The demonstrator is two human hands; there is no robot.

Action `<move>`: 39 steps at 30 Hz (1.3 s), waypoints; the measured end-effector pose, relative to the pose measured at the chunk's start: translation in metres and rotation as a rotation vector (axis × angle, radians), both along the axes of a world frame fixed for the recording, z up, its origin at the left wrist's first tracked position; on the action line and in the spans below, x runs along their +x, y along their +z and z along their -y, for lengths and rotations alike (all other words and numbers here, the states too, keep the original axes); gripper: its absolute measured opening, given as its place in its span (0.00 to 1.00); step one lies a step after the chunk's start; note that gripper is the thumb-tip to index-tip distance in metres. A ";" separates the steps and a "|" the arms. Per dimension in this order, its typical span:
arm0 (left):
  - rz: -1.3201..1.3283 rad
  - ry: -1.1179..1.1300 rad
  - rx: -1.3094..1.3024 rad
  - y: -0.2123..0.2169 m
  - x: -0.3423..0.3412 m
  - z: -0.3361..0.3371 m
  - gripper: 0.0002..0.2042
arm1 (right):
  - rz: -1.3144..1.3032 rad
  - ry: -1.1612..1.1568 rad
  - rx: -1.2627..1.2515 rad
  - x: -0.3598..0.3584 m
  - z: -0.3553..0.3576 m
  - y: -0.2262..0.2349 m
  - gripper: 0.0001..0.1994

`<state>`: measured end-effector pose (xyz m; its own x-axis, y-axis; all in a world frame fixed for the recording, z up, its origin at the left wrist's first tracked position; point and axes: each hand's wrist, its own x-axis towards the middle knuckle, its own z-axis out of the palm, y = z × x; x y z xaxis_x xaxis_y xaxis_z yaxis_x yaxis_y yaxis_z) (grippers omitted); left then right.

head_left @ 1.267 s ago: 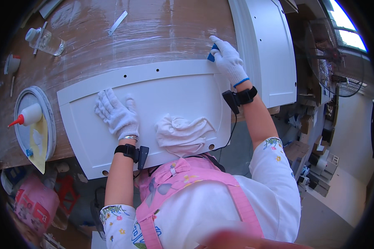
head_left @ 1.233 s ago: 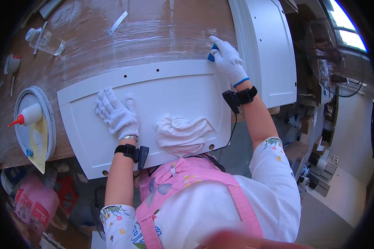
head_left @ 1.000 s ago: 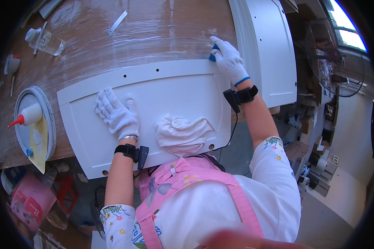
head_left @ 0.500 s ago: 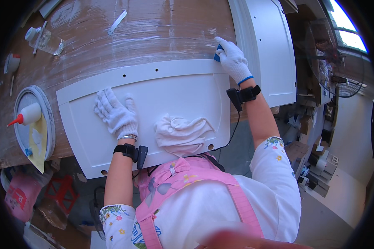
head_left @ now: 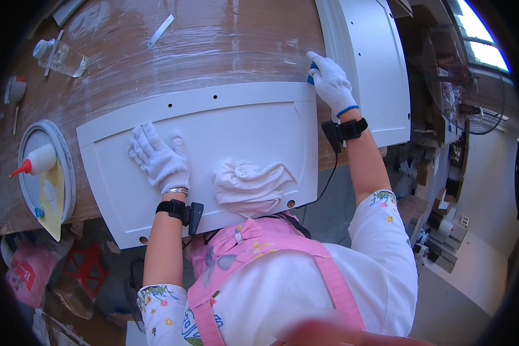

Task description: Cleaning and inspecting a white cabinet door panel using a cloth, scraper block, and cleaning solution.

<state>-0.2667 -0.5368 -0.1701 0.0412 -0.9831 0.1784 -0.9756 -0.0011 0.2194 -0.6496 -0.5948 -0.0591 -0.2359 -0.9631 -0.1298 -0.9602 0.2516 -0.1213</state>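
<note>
A white panel (head_left: 254, 132) with a recessed middle and a raised border lies across the near side of the table. Flat on its left part rests my left hand (head_left: 157, 153), gloved in white, fingers stretched out. My right hand (head_left: 332, 83), in a matching glove with a blue cuff, is closed around a small blue block (head_left: 312, 73), mostly hidden by the fingers, at the panel's far right corner. Whether the block touches the panel's edge I cannot tell. A crumpled white cloth (head_left: 251, 184) lies on the panel between my arms, close to my body.
More white panels (head_left: 380, 69) lie at the right. On the left, a round lid (head_left: 69, 179) holds a red-tipped white squeeze bottle (head_left: 42, 159) and yellow sandpaper-like sheet (head_left: 55, 213). Beyond stand a clear bottle (head_left: 69, 60) and a white strip (head_left: 160, 32). A fan (head_left: 467, 81) stands far right.
My right hand has moved slightly right and nearer to me with the blue block, around the panel's far right corner. My left hand stays flat in place on the panel.
</note>
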 end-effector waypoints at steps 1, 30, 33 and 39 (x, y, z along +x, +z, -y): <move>-0.002 -0.004 -0.001 0.000 0.000 0.000 0.38 | 0.006 -0.014 -0.029 -0.002 -0.001 -0.002 0.20; 0.016 0.002 -0.036 -0.003 0.000 -0.001 0.37 | -0.025 -0.135 -0.016 -0.015 -0.007 0.000 0.21; 0.012 0.002 -0.038 -0.002 0.000 0.000 0.37 | 0.140 -0.089 -0.092 -0.008 -0.007 -0.002 0.21; 0.006 0.002 -0.022 0.001 -0.001 0.000 0.37 | 0.194 -0.008 -0.065 0.010 -0.002 -0.012 0.21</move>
